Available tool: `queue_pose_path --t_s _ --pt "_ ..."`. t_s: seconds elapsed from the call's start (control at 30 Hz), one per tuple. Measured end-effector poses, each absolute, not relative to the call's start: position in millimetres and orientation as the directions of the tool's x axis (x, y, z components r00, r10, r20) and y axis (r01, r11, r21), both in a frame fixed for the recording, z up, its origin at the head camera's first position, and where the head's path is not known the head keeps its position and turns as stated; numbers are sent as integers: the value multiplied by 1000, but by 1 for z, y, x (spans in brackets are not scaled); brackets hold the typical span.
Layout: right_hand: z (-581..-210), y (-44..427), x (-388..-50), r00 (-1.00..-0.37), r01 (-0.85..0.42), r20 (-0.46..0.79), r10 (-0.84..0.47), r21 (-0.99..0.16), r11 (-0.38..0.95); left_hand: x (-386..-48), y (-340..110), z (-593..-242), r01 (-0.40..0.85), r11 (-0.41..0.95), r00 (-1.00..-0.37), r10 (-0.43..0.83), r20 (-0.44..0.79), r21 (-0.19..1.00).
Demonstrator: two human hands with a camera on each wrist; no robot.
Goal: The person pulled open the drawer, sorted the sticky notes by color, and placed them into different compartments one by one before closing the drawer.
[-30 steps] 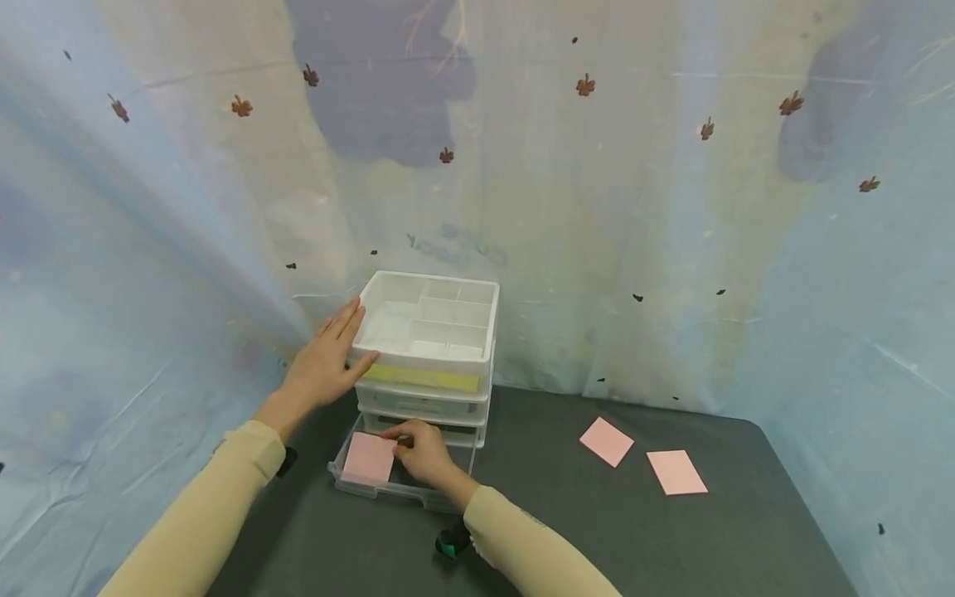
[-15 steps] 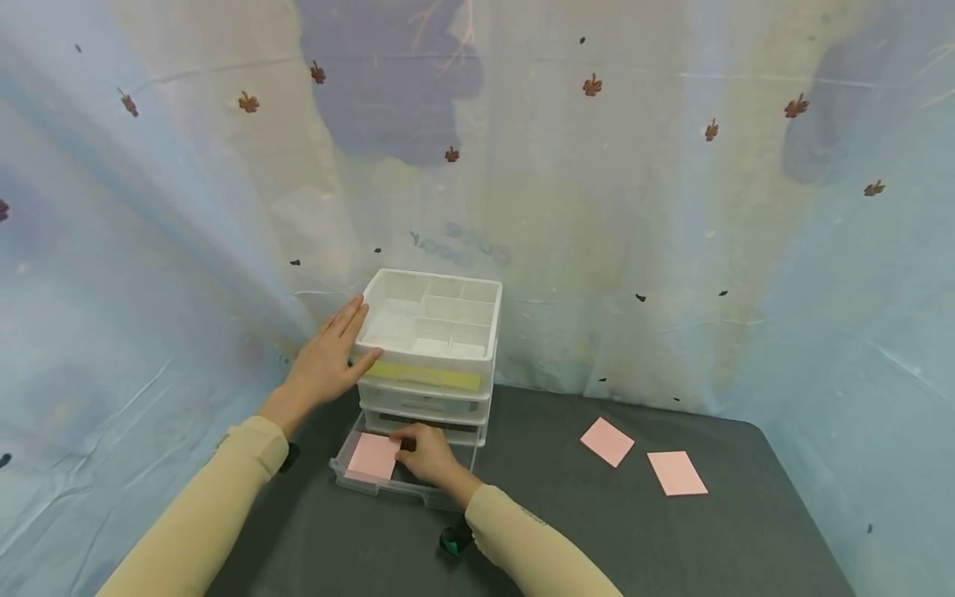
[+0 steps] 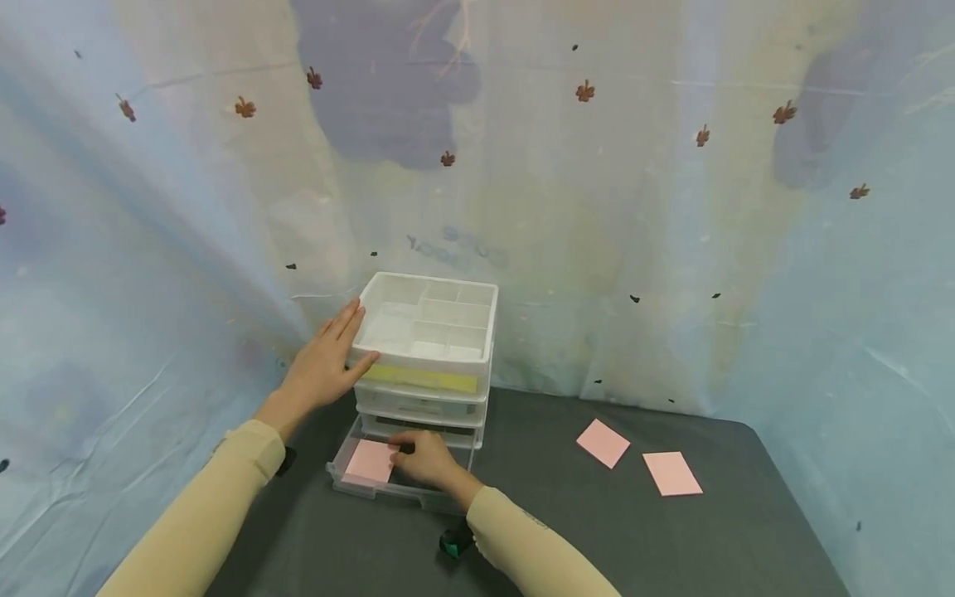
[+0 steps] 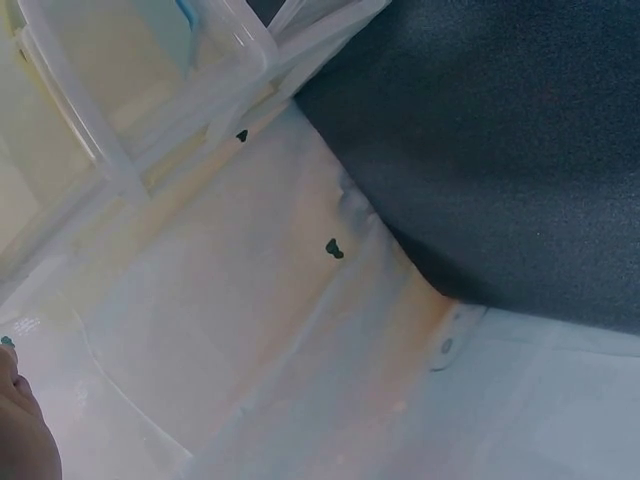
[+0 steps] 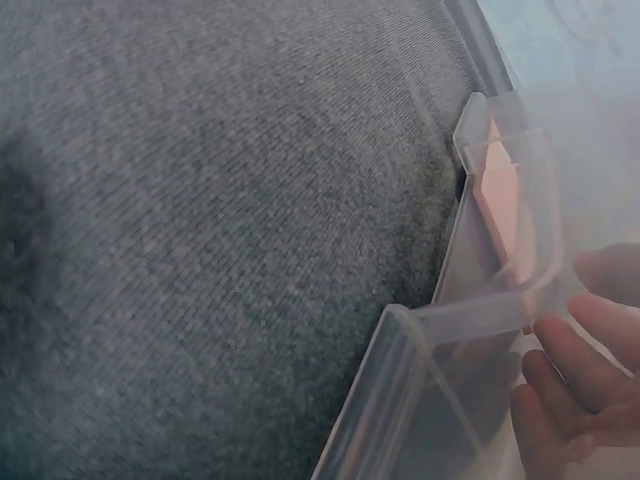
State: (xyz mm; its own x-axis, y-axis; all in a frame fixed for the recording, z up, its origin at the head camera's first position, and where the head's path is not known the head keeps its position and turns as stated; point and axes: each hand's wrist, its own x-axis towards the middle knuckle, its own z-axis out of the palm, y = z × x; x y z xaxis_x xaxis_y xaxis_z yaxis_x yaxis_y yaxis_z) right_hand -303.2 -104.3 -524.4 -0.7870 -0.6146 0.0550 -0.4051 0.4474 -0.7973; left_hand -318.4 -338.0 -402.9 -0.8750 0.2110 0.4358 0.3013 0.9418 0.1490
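Observation:
A white plastic drawer organizer (image 3: 418, 358) stands on the dark table, its clear bottom drawer (image 3: 399, 495) pulled out. My left hand (image 3: 319, 365) rests against the organizer's upper left edge, fingers straight and thumb at the front rim. Inside the open drawer, on its left side, is a pink sticky note pad (image 3: 368, 463). My right hand (image 3: 427, 458) reaches into that drawer and pinches the pad's right edge between thumb and fingers. The right wrist view shows the pad (image 5: 502, 205) through the drawer's clear wall; its contact with the fingers is partly hidden there.
Two more pink pads, a left one (image 3: 603, 444) and a right one (image 3: 672, 473), lie on the table (image 3: 552, 531) to the right. Yellow contents show in the organizer's top drawer (image 3: 421, 380). A patterned curtain (image 3: 567, 249) hangs behind the table.
The pink pad in my right hand has shifted slightly right and then lower within the drawer. The left hand keeps its place on the organizer. The head view has shifted slightly.

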Motion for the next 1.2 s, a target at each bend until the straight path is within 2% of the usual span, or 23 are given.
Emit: queue_pose_path --t_s 0.37,0.6,0.83,1.2 --pt "-513 -92 -297 -770 -397 74 -634 -833 385 -318 -341 -401 310 940 -860 214 464 141" --pt "-498 -71 -285 -789 -367 108 -605 -872 323 -320 -342 -401 311 944 -855 225 467 114" --pt "-481 -43 -279 -795 -386 211 -568 -899 206 -320 -340 -401 312 945 -854 232 466 101" --pt "-478 16 -282 -863 -351 266 -429 -927 132 -320 -338 -405 317 944 -853 242 462 93"
